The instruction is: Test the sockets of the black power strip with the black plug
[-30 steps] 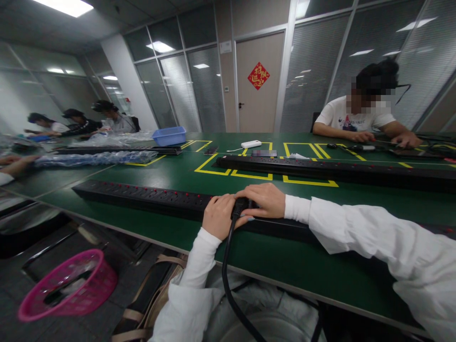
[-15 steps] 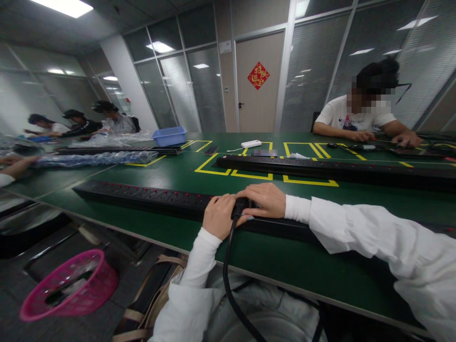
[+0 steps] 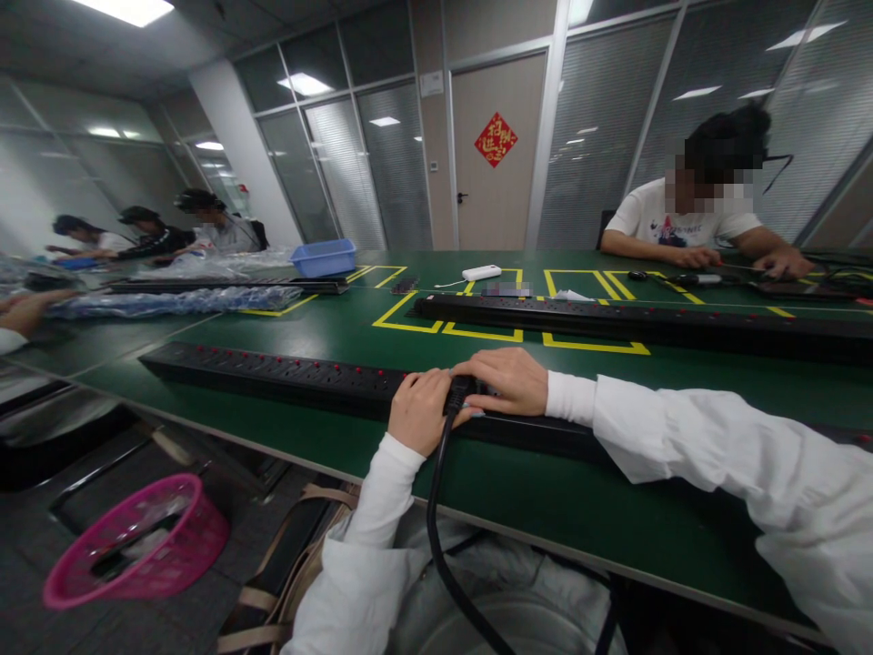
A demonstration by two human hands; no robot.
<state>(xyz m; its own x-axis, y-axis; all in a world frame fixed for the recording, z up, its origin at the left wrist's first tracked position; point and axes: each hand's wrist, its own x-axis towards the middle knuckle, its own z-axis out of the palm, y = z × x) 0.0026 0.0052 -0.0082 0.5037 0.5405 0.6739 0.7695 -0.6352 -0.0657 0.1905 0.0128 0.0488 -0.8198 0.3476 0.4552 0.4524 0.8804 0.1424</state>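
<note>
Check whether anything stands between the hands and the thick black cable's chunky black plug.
Nothing visible: left hand and right hand hold the plug at the long, black, red-dotted power strip; contact there is hidden.

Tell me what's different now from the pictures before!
Hardly anything: the view just shifted a tiny bit. Neither hand visibly took hold or let go. The left hand and right hand stay at the black plug, over the long power strip.

gap behind strip (image 3: 273,376); cable (image 3: 434,518) crosses nearside
</note>
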